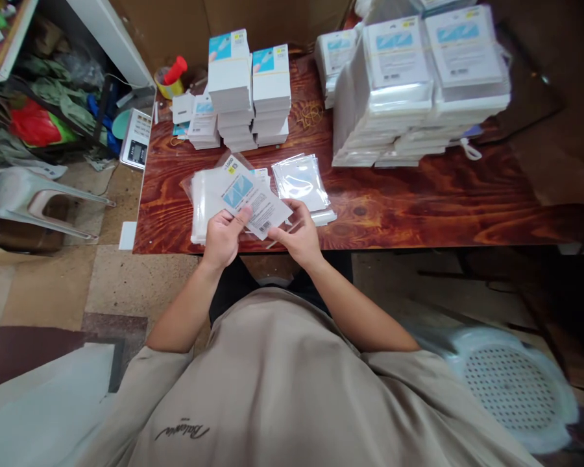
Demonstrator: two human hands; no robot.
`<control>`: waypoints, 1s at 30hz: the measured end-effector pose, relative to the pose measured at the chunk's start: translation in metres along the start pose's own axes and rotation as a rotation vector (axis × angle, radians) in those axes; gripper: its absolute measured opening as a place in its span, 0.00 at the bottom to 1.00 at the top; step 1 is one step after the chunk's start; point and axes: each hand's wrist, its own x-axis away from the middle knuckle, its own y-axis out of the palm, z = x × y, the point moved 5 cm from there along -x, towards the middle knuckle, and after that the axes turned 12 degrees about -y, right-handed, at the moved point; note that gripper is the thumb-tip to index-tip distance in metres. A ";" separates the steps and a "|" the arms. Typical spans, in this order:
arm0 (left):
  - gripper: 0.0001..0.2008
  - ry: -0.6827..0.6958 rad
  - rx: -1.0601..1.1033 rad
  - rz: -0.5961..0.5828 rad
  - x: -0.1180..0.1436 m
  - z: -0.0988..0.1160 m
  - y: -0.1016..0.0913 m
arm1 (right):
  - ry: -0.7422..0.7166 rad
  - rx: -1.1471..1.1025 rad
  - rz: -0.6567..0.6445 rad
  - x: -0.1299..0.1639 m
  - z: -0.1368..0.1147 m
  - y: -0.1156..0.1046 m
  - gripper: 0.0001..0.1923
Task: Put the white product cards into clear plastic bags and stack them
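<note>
Currently, card (238, 189) is tilted above sleeves (205, 206) near the table's (399, 220) front edge. Left hand (224, 239) pinches one side, right hand (302, 237) the near corner. Risks: uneven pinch could crease it; loosened thumbs could drop it.

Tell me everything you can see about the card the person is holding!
The card is white and flat, like stiff paper, with a blue picture, yellow mark, small dark print and a barcode near its lower end. Clear plastic peeks out past its top. It slants above the near part of the table. The left hand pinches its left edge, thumb on top; the right hand is at its bottom edge.
</note>
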 end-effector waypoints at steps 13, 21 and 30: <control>0.24 0.262 -1.127 0.735 -0.034 0.051 -0.077 | -0.001 0.774 0.247 -0.051 0.004 -0.078 0.19; 0.18 -0.018 -1.122 0.699 -0.061 0.047 -0.123 | -0.448 1.120 -0.241 -0.041 -0.022 -0.017 0.18; 0.19 0.202 -1.293 0.543 -0.035 0.072 -0.105 | -0.446 1.248 -1.150 -0.034 -0.042 0.047 0.13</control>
